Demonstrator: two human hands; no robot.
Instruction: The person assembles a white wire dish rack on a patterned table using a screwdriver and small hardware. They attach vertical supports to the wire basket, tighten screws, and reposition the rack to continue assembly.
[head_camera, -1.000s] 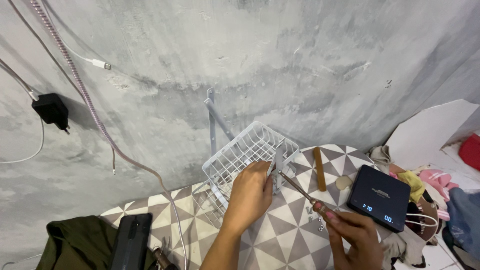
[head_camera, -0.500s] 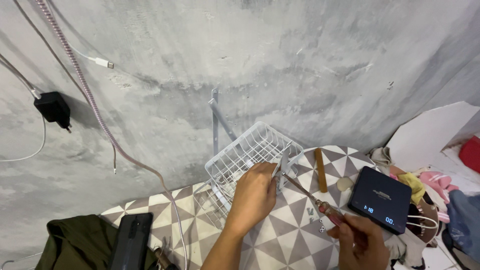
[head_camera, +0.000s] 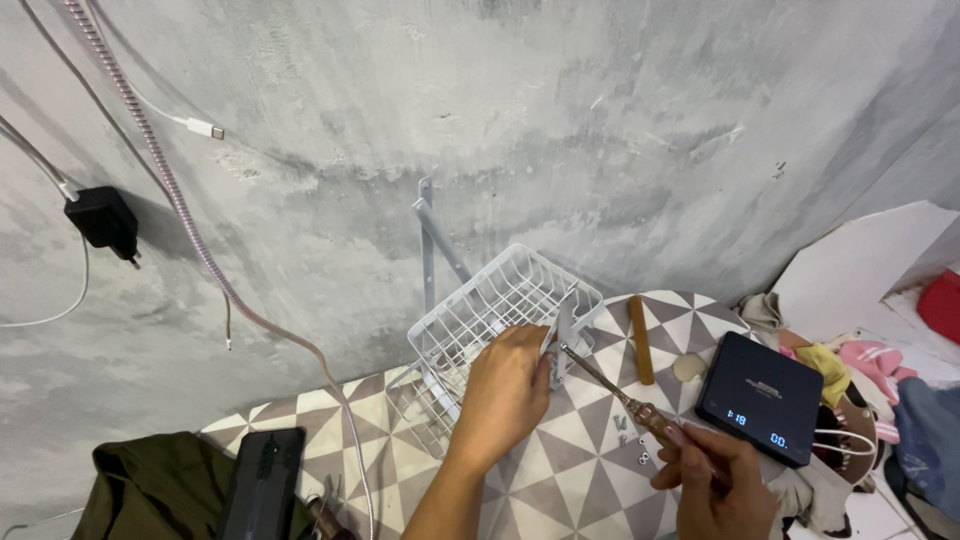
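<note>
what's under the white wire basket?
The wire basket lies tilted on the patterned tiled surface, with tiles showing through its mesh. The left hand covers its near edge, so whatever lies under there is hidden. Small screws lie beside it, not under.

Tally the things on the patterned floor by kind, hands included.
Hands: 2, left, right
White wire basket: 1
Screwdriver: 1
Wooden stick: 1
Black digital scale: 1
Black phone: 1
Round pale disc: 1
Total: 8
</note>
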